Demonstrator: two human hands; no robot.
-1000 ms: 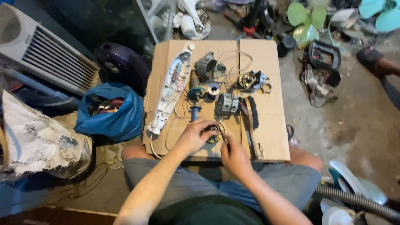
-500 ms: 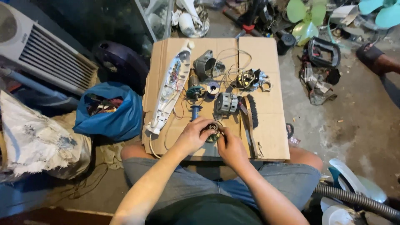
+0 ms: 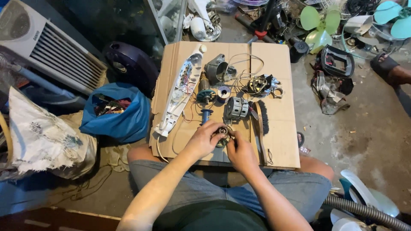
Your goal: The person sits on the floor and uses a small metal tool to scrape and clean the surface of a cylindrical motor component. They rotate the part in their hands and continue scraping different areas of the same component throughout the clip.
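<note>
— While both hands are kept together at the near edge of the cardboard sheet [image 3: 280, 141], what is gripped between them?

— A small round motor part [image 3: 222, 132] is pinched from two sides: the fingers of the left hand [image 3: 201, 140] are curled closed around its left flank, and the fingertips of the right hand [image 3: 239, 150] are pressed against its right flank. Whether a thin tool is also held in the right fingers cannot be told — that spot is too small to read.

— And what is found just beyond the fingertips?

— A blue-handled screwdriver [image 3: 206, 115] is laid just past the left fingers, pointing away from them. A ribbed grey motor core [image 3: 236, 108] is set just beyond the right fingers, with a black brush [image 3: 262, 117] lying beside it, farther to the right.

— Farther out from the fingers?

— A long white housing [image 3: 180, 92] is stretched diagonally, up and to the left of the left hand. A grey motor casing [image 3: 216, 68] and a wire-wound coil assembly [image 3: 259, 84] are placed well beyond both hands — near the far edge of the sheet. A blue bag [image 3: 113, 115] is seen on the floor, well to the left of the left hand.
</note>
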